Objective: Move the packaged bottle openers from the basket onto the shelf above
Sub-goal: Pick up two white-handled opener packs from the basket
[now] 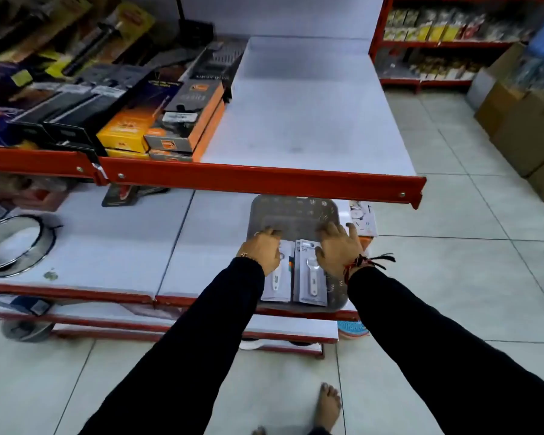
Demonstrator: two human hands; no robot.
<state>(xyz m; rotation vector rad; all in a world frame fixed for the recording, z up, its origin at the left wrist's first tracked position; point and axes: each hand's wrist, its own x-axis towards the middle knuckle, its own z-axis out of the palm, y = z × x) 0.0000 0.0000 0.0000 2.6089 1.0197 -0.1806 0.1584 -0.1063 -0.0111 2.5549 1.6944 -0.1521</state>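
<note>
A grey perforated basket (296,211) sits on the lower white shelf, partly under the red rail of the shelf above (296,120). Two packaged bottle openers lie side by side at its near end, each a white opener on a card: the left pack (277,285) and the right pack (311,285). My left hand (261,251) is palm-down on the left pack's far end, fingers curled over its top edge and thumb on its face. On the right pack's far end lies my right hand (338,249), fingers spread past the edge and thumb on the card.
Boxed kitchen tools (170,127) fill the left part of the upper shelf; its right part is bare white board. A round metal ring (13,246) lies on the lower shelf at left. Cardboard boxes (528,130) stand on the tiled floor at right. My bare foot (328,406) is below.
</note>
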